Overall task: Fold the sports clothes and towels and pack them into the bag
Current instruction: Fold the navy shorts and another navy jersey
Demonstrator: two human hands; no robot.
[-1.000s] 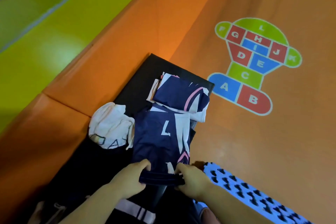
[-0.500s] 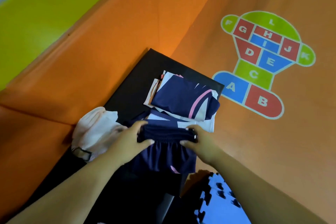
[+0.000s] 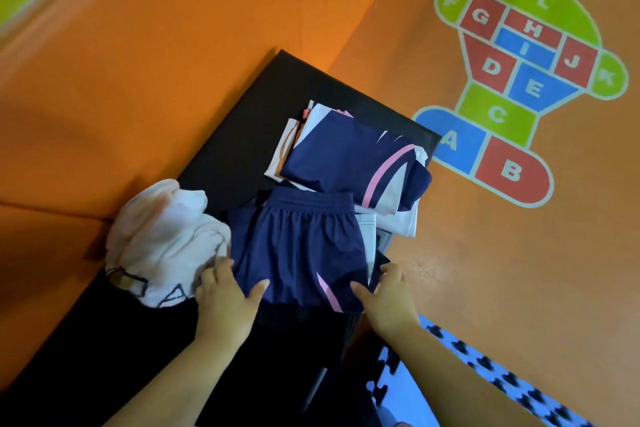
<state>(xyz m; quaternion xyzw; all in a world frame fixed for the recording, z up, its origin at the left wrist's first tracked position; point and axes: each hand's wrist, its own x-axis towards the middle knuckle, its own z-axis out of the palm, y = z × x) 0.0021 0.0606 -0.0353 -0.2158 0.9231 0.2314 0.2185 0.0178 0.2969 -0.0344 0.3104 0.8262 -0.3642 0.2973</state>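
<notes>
Shorts (image 3: 301, 246) lie folded between our left grip (image 3: 227, 298) and right grip (image 3: 388, 298); both spread apart, thumbs resting on the near edge.

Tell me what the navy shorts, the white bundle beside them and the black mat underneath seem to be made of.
Shorts: thin, smooth synthetic, probably polyester; slight sheen and fine gathers below the elastic waistband. White bundle: soft matte cloth, perhaps cotton; thick rounded folds, dark printed letters. Mat: likely vinyl-covered foam; smooth black surface, crisp straight edges.
</notes>
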